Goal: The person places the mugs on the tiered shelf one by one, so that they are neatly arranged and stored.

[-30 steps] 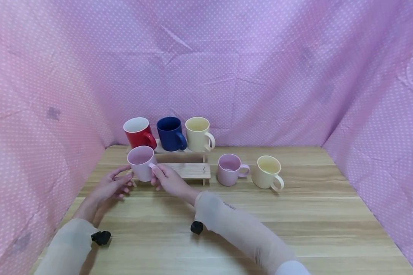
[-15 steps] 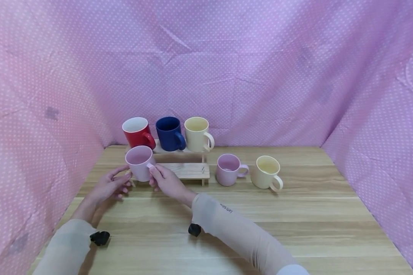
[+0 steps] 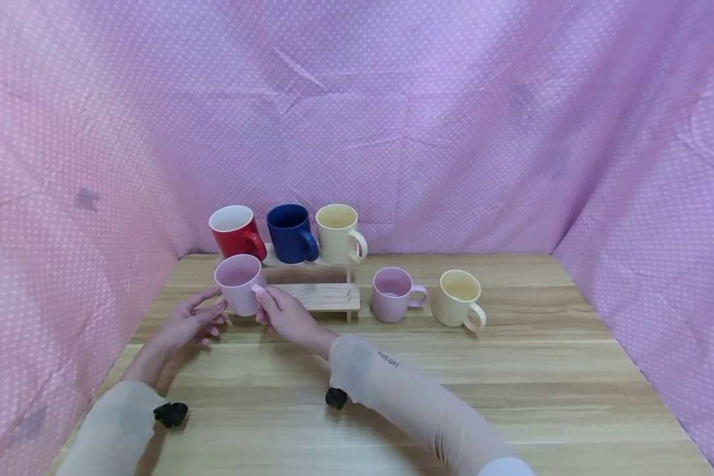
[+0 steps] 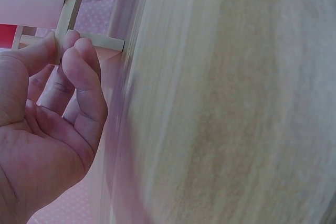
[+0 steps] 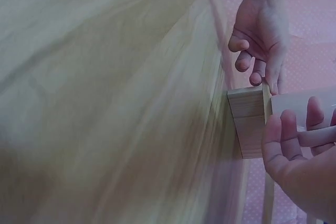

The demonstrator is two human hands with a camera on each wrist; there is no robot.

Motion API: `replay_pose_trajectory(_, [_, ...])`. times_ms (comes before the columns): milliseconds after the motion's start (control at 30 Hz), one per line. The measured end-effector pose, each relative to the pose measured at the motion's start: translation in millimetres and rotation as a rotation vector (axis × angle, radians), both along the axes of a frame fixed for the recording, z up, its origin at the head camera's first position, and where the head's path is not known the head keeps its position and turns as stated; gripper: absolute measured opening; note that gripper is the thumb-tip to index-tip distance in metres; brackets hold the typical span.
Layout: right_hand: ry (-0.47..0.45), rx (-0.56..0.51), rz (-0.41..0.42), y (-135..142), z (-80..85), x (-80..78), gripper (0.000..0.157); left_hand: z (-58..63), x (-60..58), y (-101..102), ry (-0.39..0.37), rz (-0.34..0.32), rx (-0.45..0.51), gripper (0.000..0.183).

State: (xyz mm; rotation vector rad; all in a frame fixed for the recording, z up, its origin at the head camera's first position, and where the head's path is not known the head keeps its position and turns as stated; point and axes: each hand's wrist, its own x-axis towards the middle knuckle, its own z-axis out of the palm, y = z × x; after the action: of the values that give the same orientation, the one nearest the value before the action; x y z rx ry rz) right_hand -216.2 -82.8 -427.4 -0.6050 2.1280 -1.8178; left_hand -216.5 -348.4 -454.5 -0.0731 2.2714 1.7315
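Observation:
At the left end of a low two-step wooden rack (image 3: 327, 297), a pink mug (image 3: 238, 291) sits upright over the lower step. My right hand (image 3: 288, 318) pinches its handle (image 5: 316, 138) from the right. My left hand (image 3: 184, 325) is at the rack's left end; in the left wrist view its thumb and fingertips (image 4: 76, 66) pinch the end of the step's board (image 4: 79, 1), beside the mug. On the upper step stand a red mug (image 3: 233, 239) with a white inside, a dark blue mug (image 3: 287, 237) and a pale yellow mug (image 3: 333, 238).
Right of the rack, a second pink mug (image 3: 389, 301) and another pale yellow mug (image 3: 451, 307) stand on the wooden table (image 3: 512, 370), handles to the right. Pink dotted cloth (image 3: 428, 165) hangs behind the table and along both sides.
The whole head view shifts very slightly. Both hands and the pink mug keep their places at the rack's left end.

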Motion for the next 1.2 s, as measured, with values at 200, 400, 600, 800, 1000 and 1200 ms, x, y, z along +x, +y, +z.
replay_pose_trajectory(200, [0.071, 0.057, 0.017, -0.7, 4.3, 0.6, 0.033, 0.1, 2.7, -3.4, 0.003, 0.006, -0.004, 0.062])
replay_pose_trajectory(400, [0.086, 0.089, 0.011, 0.2, 4.6, 1.5, 0.033, -0.7, 2.1, -3.0, -0.004, -0.002, -0.004, 0.065])
replay_pose_trajectory(600, [0.061, 0.126, 0.013, 3.9, 9.9, 1.9, 0.034, -1.7, 2.4, -2.3, -0.005, -0.003, -0.005, 0.063])
replay_pose_trajectory(800, [-0.001, 0.212, -0.017, 14.0, 20.8, 0.2, 0.034, -0.9, 3.3, -1.5, -0.013, -0.007, 0.009, 0.061])
replay_pose_trajectory(1000, [0.065, 0.225, 0.034, 33.6, 34.2, -1.6, 0.031, -0.2, 2.0, -1.3, -0.002, -0.019, 0.007, 0.062])
replay_pose_trajectory(1200, [0.141, 0.281, 0.113, 66.4, 48.7, -0.8, 0.038, 0.2, 0.2, -0.4, 0.010, -0.027, 0.015, 0.063])
